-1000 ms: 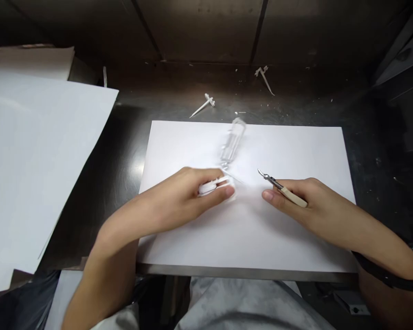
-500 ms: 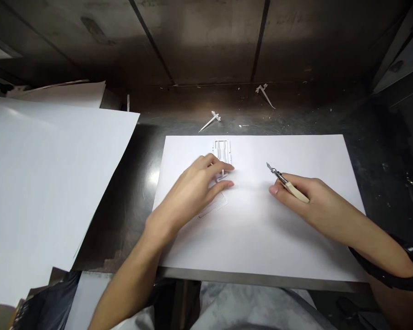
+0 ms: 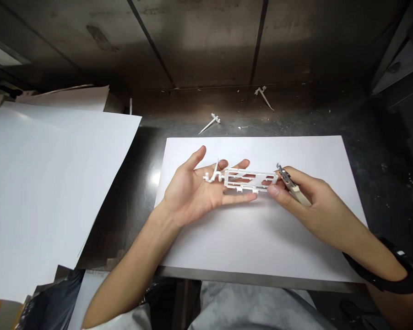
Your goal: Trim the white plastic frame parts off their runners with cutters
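A white plastic frame (image 3: 254, 173) with thin bars and small side tabs is held level above a white sheet (image 3: 254, 243). From its left end a curved sprue (image 3: 215, 176) sticks out over my left palm. My left hand (image 3: 196, 197) is palm up with its fingers spread beneath the frame, not gripping it. Between thumb and fingertips, my right hand (image 3: 312, 195) pinches the frame's right end. Small cutting nippers (image 3: 290, 183) with pale handles are also in that hand, their metal tip pointing away from me.
Behind the sheet, two white sprue scraps, one nearer (image 3: 211, 121) and one farther right (image 3: 264, 97), lie on the dark metal table (image 3: 141, 160) among tiny crumbs. Large white sheets (image 3: 55, 183) are stacked at left. A metal wall (image 3: 206, 41) closes the back.
The frame has come up off the sheet into my right hand's pinch. My left hand has turned from palm down to palm up and opened under it. The nippers have tilted.
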Motion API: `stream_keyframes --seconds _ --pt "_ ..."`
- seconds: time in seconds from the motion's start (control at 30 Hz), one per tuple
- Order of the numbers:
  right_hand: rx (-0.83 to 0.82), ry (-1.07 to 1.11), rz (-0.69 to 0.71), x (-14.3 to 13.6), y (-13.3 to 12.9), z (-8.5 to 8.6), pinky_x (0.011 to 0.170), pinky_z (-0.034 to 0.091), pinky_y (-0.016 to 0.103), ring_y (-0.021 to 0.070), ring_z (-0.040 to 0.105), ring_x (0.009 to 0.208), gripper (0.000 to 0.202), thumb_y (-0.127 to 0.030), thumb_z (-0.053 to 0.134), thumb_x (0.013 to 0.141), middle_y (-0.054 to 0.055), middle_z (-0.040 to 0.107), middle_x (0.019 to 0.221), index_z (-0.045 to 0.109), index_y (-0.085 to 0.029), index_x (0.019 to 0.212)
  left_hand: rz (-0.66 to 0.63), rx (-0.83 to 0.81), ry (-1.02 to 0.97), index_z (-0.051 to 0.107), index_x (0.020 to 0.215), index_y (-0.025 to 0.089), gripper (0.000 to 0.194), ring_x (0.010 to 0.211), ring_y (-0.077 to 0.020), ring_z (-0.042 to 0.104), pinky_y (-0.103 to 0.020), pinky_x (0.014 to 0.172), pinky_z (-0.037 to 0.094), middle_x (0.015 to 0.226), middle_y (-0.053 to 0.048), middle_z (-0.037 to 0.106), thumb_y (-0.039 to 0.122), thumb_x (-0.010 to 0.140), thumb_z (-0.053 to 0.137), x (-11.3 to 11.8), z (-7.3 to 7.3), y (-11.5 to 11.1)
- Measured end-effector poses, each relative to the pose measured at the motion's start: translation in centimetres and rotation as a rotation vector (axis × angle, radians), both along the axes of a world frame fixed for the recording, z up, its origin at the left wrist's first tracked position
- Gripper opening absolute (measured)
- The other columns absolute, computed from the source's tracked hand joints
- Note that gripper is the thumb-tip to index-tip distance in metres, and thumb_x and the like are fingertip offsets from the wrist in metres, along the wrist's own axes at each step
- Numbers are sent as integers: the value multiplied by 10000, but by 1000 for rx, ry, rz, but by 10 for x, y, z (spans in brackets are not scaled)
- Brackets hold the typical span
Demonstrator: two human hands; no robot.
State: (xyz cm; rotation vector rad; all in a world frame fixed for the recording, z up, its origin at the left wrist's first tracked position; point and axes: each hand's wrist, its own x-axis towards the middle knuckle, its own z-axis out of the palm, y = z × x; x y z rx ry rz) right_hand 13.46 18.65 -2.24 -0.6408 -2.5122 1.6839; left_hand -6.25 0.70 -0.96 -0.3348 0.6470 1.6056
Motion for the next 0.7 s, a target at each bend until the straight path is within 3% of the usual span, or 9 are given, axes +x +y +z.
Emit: stream_keyframes --seconds 0.13,0.2,0.27,0.43,0.6,0.7 --pt "-63 -28 3 -2 -6 -2 772 393 339 205 530 850 283 -469 629 1183 -41 592 900 640 -256 997 8 69 -51 642 1224 68 659 1399 -448 660 -640 1143 585 1481 -294 663 682 1140 415 5 -1 3" --pt "-110 2 -23 -3 -9 -4 746 394 326 195 512 808 278 -434 625 1188 -42 580 871 649 -250 981 54 124 -16 604 1378 51 750 1456 -399 626 -532 1161 599 1544 -280 628 723 1137 375 9 0 4" --pt "-189 41 -46 -4 -11 -5 743 409 313 191 533 795 260 -424 639 1194 -45 608 860 675 -252 1002 21 181 64 589 1468 56 735 1506 -357 586 -483 1157 610 1597 -245 598 685 1147 390 13 -1 5" --pt "-262 60 -55 -4 -15 -5 795 423 314 203 596 840 282 -462 670 1198 -31 674 882 712 -253 1013 -160 224 454 691 1472 164 420 1508 -334 582 -373 1039 661 1683 -111 545 372 1129 569 14 -9 2" --pt "-300 22 -69 -3 -13 -4 864 447 355 259 630 929 313 -496 691 1175 18 714 957 753 -260 979 -208 187 562 752 1404 180 538 1474 -376 595 -389 948 650 1634 -127 597 554 1142 466 10 -9 -1" --pt "-387 18 -47 -3 -9 -8 918 460 368 277 644 1008 334 -507 700 1170 47 720 1033 792 -245 984 -196 159 692 746 1419 204 430 1462 -346 596 -344 956 593 1638 -103 597 474 1129 581 11 -8 -2"
